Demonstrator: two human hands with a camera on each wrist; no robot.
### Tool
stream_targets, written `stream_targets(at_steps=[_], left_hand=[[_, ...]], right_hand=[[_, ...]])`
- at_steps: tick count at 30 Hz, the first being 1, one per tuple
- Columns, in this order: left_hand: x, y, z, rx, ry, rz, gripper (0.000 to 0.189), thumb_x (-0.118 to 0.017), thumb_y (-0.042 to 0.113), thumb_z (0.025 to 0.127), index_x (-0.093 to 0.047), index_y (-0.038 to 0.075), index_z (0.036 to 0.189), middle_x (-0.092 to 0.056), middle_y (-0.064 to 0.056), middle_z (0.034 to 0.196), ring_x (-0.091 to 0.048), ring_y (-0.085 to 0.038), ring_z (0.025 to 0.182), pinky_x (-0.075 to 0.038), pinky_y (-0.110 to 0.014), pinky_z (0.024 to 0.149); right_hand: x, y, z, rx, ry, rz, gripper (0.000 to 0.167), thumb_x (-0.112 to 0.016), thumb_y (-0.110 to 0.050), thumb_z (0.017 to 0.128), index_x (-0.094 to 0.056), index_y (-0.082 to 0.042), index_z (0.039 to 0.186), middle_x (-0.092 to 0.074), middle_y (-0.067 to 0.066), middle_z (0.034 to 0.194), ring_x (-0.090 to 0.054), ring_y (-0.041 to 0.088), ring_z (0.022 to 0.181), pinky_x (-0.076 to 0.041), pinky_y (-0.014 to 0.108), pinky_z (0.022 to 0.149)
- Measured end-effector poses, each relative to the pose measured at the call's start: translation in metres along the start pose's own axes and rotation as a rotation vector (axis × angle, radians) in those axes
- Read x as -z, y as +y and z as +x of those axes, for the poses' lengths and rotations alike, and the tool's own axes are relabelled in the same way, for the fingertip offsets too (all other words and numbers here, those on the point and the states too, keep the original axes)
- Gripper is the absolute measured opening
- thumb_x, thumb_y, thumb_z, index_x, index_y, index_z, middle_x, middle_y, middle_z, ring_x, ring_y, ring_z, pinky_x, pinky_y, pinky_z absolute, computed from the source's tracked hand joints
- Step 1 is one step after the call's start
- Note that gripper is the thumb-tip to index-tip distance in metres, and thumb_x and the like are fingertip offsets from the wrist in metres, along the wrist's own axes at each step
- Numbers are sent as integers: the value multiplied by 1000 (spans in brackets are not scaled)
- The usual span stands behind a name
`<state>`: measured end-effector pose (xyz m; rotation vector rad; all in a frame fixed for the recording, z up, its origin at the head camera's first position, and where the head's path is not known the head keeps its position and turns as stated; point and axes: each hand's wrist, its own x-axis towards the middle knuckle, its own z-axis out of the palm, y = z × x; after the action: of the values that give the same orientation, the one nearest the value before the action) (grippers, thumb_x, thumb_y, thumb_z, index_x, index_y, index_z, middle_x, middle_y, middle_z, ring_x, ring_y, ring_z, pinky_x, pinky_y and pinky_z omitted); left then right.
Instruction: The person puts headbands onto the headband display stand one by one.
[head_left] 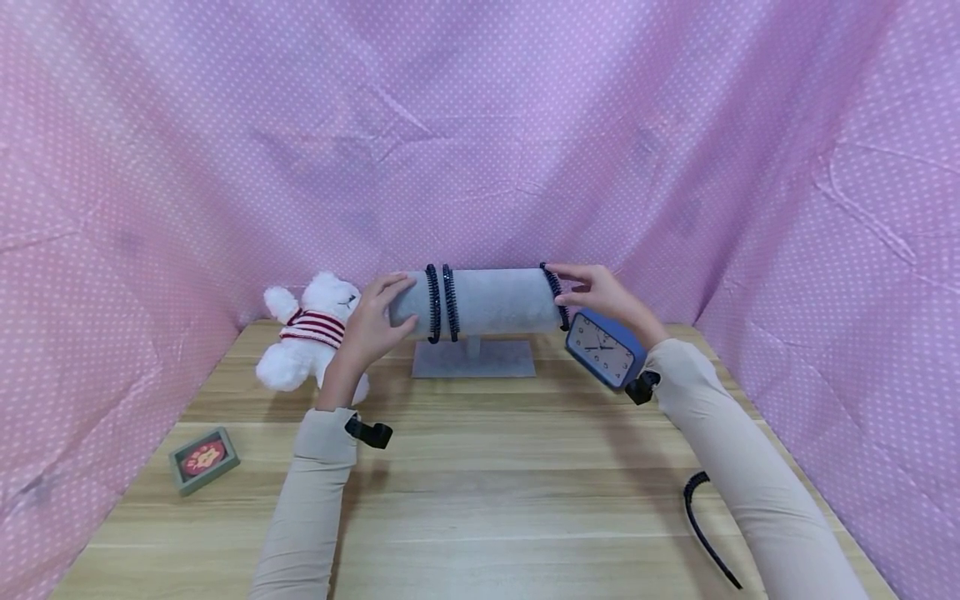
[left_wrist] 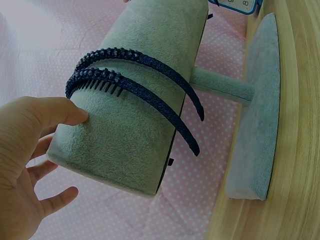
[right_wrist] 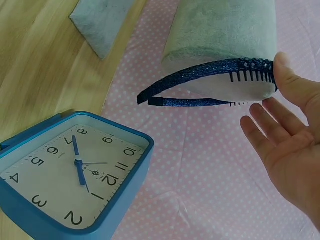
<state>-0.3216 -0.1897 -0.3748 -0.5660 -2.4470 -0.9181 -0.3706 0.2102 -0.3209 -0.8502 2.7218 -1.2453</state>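
Note:
A grey plush T-shaped display stand (head_left: 502, 304) carries two dark beaded headbands near its left end; the inner headband (head_left: 450, 304) and outer headband (head_left: 433, 304) sit close together. My left hand (head_left: 372, 321) rests on the roll's left end, one digit lying on the plush (left_wrist: 115, 135) with the other fingers spread and partly hidden behind it. At the opposite end, my right hand (head_left: 600, 292) pinches the comb-toothed top of a third headband (right_wrist: 200, 70). That headband hangs around the roll's right edge, its two tips (right_wrist: 156, 101) pointing down.
A blue alarm clock (head_left: 600, 348) stands below my right hand. To the left are a white plush toy (head_left: 300, 367) in a striped sweater and a small green frame (head_left: 204, 460). Another dark headband (head_left: 701, 529) lies by my right sleeve. Pink dotted cloth surrounds the wooden table.

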Motion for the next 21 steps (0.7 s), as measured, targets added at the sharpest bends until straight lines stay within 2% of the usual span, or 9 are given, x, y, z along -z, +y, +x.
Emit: stream_targets(at_steps=[13, 21], left_hand=[[0, -1, 0, 2, 6, 4, 60, -76, 13, 89, -56, 9, 145, -47, -14, 153, -40, -36, 144, -38, -54, 117], [0, 2, 0, 4, 12, 7, 60, -76, 12, 88, -57, 8, 144, -49, -14, 151, -41, -35, 144, -38, -52, 117]], right_hand=[[-2, -2, 4, 74, 26, -81, 56, -70, -11, 97, -50, -1, 148, -47, 20, 155, -41, 41, 146, -40, 57, 116], [5, 2, 3, 70, -65, -97, 68, -73, -4, 92, -44, -5, 154, -39, 19, 161, -32, 42, 150, -31, 61, 120]])
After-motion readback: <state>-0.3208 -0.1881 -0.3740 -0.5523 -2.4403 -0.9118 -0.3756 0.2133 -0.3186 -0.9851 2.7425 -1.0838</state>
